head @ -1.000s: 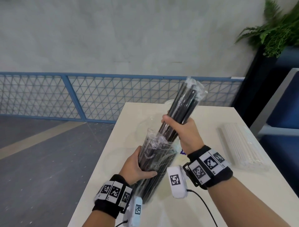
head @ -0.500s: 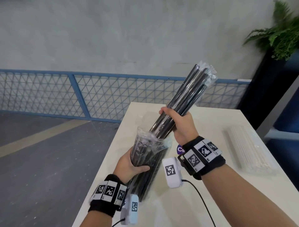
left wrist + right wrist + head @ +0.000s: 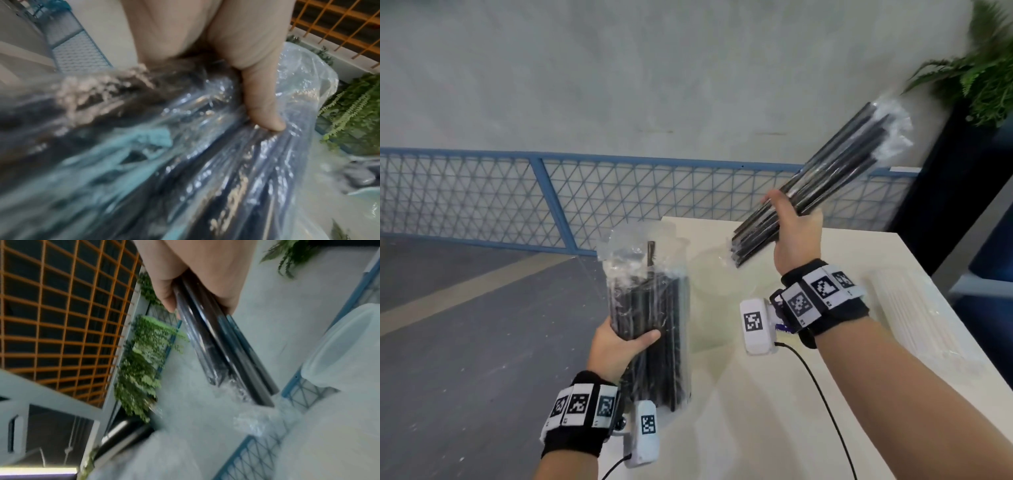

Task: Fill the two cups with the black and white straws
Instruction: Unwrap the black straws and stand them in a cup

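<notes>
While your right hand (image 3: 796, 229) is wrapped tight around that bunch of black straws (image 3: 822, 185), look how the bunch is fanning: the lower ends (image 3: 743, 245) are uneven and splayed, and each straw wears a slick clear sleeve, so one loosened finger and a few could slide out and scatter over the table (image 3: 774, 394) or off its edge. From the right wrist view your fingers (image 3: 166, 293) curl round only part of the bundle, so I'd judge the outer straws the likeliest to slip. Over on the other side, your left hand (image 3: 619, 346) clasps the plastic bag (image 3: 647, 308) with the remaining black straws, thumb (image 3: 265, 113) pressed into the film; the bag is open at the top and one straw (image 3: 650, 253) pokes above the rest, so tip it and it spills. Below the bunch sits a clear cup (image 3: 717, 274), light and hard to see; jab the straws in at this slant and you could knock it over. I can't clearly make out the second cup. White straws (image 3: 914, 329) lie packed at the table's right, untouched
</notes>
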`<state>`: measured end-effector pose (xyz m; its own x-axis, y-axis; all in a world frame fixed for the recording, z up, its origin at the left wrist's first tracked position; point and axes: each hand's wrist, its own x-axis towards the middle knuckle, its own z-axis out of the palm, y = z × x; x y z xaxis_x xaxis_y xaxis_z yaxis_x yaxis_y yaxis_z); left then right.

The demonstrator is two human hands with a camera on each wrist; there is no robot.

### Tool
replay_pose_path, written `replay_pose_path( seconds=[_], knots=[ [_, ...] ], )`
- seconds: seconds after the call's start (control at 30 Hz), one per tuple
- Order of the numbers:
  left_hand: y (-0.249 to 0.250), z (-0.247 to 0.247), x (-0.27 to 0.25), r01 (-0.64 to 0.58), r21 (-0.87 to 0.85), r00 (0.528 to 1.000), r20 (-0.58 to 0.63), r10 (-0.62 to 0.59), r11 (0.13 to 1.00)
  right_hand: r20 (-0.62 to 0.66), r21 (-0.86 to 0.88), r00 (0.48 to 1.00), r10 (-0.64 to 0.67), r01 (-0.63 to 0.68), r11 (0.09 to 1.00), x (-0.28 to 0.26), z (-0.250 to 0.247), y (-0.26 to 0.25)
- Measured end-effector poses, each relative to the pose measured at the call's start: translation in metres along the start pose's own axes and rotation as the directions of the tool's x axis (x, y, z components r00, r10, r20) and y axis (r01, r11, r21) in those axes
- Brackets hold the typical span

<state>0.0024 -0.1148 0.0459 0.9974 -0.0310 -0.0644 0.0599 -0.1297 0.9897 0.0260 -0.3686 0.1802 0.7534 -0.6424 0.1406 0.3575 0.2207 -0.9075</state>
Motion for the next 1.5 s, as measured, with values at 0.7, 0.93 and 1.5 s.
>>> replay_pose_path(
  seconds=[0.7,0.93,1.5],
  knots=[
    [-0.01,0.029,0.016,-0.035,0.008,0.999,0.019,0.035,0.999,0.087,-0.888,0.975,0.205,-0.017,0.459,-0.005,-0.043,0.107],
    [-0.002,0.041,0.009,-0.079,0.018,0.993,0.09,0.077,0.997,-0.004,-0.896,0.983,0.182,-0.085,0.436,-0.008,-0.084,0.09],
    [-0.012,0.055,0.01,-0.107,0.059,0.923,0.377,0.077,0.993,0.8,-0.598,0.514,0.308,0.656,0.459,-0.063,-0.028,0.016]
  ],
)
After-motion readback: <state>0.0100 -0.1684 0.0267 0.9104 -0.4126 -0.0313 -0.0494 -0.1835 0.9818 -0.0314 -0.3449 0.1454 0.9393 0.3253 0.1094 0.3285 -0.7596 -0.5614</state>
